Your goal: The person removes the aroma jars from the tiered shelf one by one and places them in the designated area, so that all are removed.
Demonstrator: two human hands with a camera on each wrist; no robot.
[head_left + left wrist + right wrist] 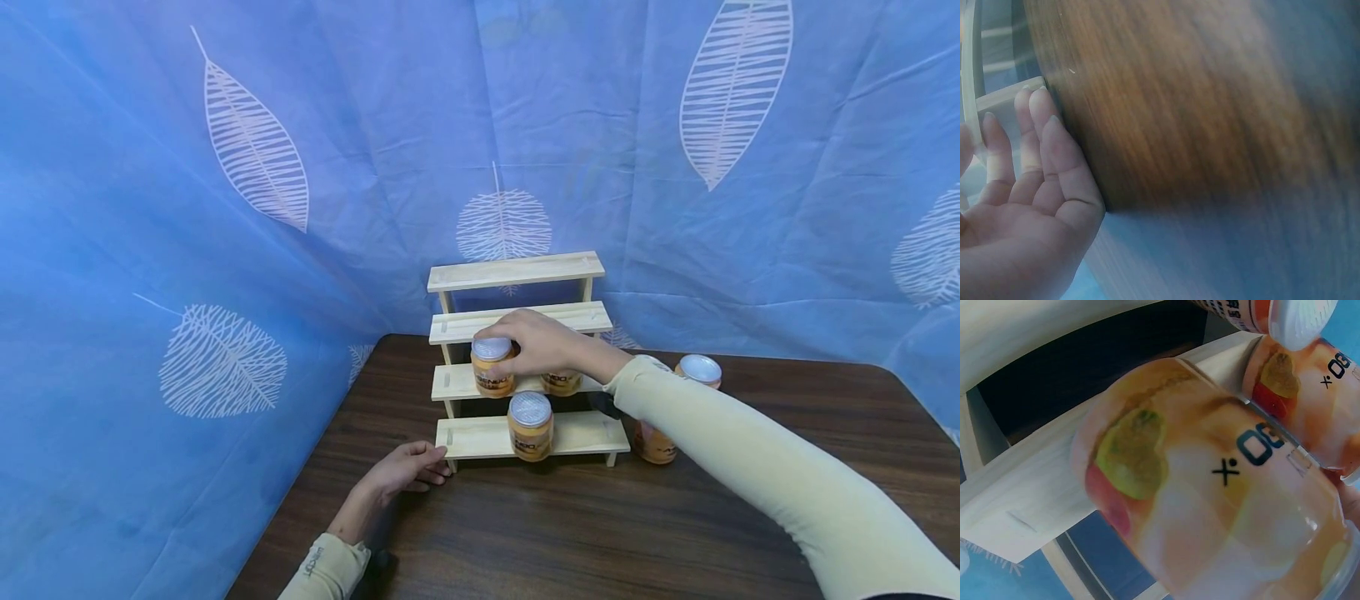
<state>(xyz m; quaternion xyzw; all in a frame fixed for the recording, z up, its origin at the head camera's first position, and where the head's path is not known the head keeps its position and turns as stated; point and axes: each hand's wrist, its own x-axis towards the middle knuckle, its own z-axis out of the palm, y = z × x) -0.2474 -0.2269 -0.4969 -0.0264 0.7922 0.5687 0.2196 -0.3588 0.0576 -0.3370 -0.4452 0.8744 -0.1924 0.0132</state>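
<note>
My right hand (532,340) grips an orange fruit-label jar (491,379) with a pale lid at the left of the second step from the bottom. This jar (1210,487) fills much of the right wrist view, close over the pale board. A similar jar (562,383) stands to its right, partly hidden by the hand. Below them another jar (530,429) is upright on the lowest step of the wooden rack (517,271). With fairly straight fingers, my left hand (408,468) touches the left end of that lowest step; its fingertips rest against the support in the left wrist view.
More jars stand on the dark wooden table (570,525) right of the rack: one jar (699,371) behind my right sleeve, another jar (655,446) in front, partly covered by it. A blue leaf-print cloth (375,125) hangs behind and to the left.
</note>
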